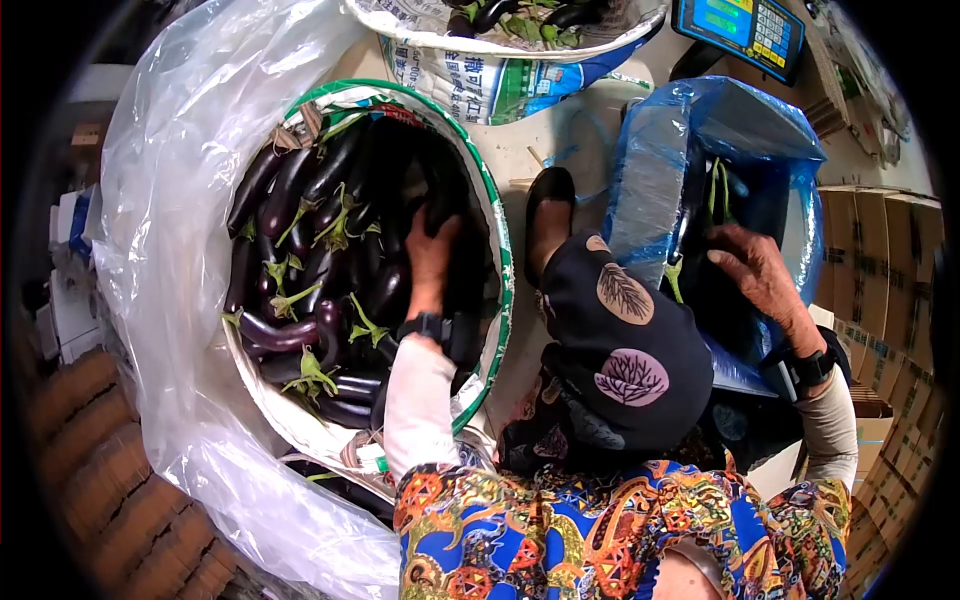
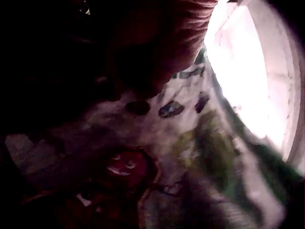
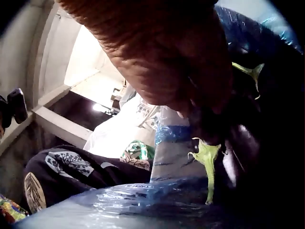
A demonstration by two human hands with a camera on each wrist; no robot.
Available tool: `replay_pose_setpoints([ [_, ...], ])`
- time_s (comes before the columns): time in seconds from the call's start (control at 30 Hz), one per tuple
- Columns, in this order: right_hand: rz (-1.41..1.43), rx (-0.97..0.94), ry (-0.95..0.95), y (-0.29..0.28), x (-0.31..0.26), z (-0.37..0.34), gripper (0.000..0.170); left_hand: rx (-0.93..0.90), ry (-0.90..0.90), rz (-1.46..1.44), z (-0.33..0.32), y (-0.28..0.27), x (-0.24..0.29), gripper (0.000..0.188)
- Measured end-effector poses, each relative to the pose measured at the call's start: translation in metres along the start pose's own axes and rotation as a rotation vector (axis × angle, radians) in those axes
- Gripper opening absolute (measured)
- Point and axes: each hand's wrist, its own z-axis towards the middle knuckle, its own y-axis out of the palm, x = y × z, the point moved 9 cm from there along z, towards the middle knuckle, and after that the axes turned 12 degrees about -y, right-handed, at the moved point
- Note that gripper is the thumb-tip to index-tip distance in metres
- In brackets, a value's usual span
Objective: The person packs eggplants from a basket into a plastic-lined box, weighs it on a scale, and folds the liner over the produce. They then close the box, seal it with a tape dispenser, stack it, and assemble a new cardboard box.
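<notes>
Among dark purple eggplants in a round lined basket, my left hand reaches down near the right side. Its fingers disappear into shadow between the eggplants, so I cannot tell what they hold. My right hand is inside a box lined with blue plastic, its fingers bent down over the eggplants there. In the right wrist view its fingertips overlap a dark eggplant with a green calyx. Long green stems show just beyond that hand. The left wrist view is mostly dark, with the basket's printed lining below the hand.
Clear plastic sheeting drapes along the basket's left side. Another container with eggplants stands at the top, beside a scale display. The person's patterned trouser leg lies between basket and box. Stacked cartons line the right.
</notes>
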Motion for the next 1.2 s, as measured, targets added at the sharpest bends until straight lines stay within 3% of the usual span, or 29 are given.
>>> replay_pose_setpoints([
  [0.07,0.012,0.031,-0.034,-0.006,-0.002,0.0,0.024,-0.158,-0.135,-0.52,-0.04,-0.012,0.028,0.05],
  [0.13,0.025,0.085,-0.106,-0.014,-0.011,0.002,0.023,-0.262,-0.178,-0.625,-0.072,-0.033,0.048,0.04],
  [0.2,-0.023,0.094,-0.225,-0.022,-0.042,0.008,0.025,-0.275,-0.165,-0.786,-0.099,-0.053,0.063,0.044],
  [0.27,-0.075,0.157,-0.349,-0.032,-0.082,0.011,0.029,-0.228,-0.117,-0.636,-0.137,-0.06,0.116,0.051],
  [0.33,-0.287,0.26,-0.693,-0.042,-0.135,0.008,0.038,-0.099,-0.096,-0.366,-0.164,-0.068,0.163,0.055],
  [0.37,-0.321,0.245,-0.751,-0.045,-0.152,0.006,0.046,0.011,-0.014,-0.196,-0.176,-0.069,0.19,0.063],
  [0.43,-0.384,0.332,-0.954,-0.054,-0.193,0.0,0.051,-0.055,0.16,-0.128,-0.186,-0.055,0.243,0.08],
  [0.47,-0.399,0.353,-1.026,-0.058,-0.207,-0.003,0.049,-0.183,0.331,-0.03,-0.191,-0.045,0.272,0.085],
  [0.53,-0.39,0.358,-1.103,-0.063,-0.219,-0.004,0.045,-0.302,0.339,0.013,-0.197,-0.02,0.304,0.092],
  [0.6,-0.34,0.317,-1.024,-0.07,-0.208,0.0,0.047,-0.509,0.303,-0.181,-0.194,0.03,0.323,0.092],
  [0.7,-0.171,0.191,-0.498,-0.086,-0.143,-0.005,0.058,-0.916,0.191,-0.33,-0.162,0.1,0.325,0.067],
  [0.73,-0.222,0.261,-0.361,-0.09,-0.116,-0.014,0.061,-1.04,0.2,-0.276,-0.173,0.128,0.332,0.064],
  [0.77,-0.154,0.31,-0.307,-0.093,-0.087,-0.019,0.063,-0.965,0.191,-0.224,-0.16,0.137,0.32,0.061],
  [0.8,-0.053,0.239,-0.14,-0.091,-0.057,-0.026,0.059,-0.888,0.182,-0.171,-0.146,0.144,0.3,0.057],
  [0.87,-0.017,0.229,0.058,-0.079,0.006,-0.038,0.054,-0.782,0.042,-0.082,-0.134,0.155,0.261,0.036],
  [0.93,-0.007,0.232,0.219,-0.06,0.062,-0.042,0.075,-0.777,-0.051,-0.063,-0.123,0.161,0.223,0.035],
  [1.0,-0.007,0.157,0.331,-0.044,0.078,-0.034,0.082,-0.791,-0.09,-0.077,-0.118,0.164,0.198,0.034],
  [1.1,-0.126,0.276,0.37,-0.022,0.098,-0.02,0.087,-0.714,-0.102,-0.006,-0.114,0.157,0.175,0.033],
  [1.2,-0.047,0.313,0.379,0.002,0.103,-0.012,0.09,-0.698,-0.163,-0.101,-0.107,0.147,0.149,0.034],
])
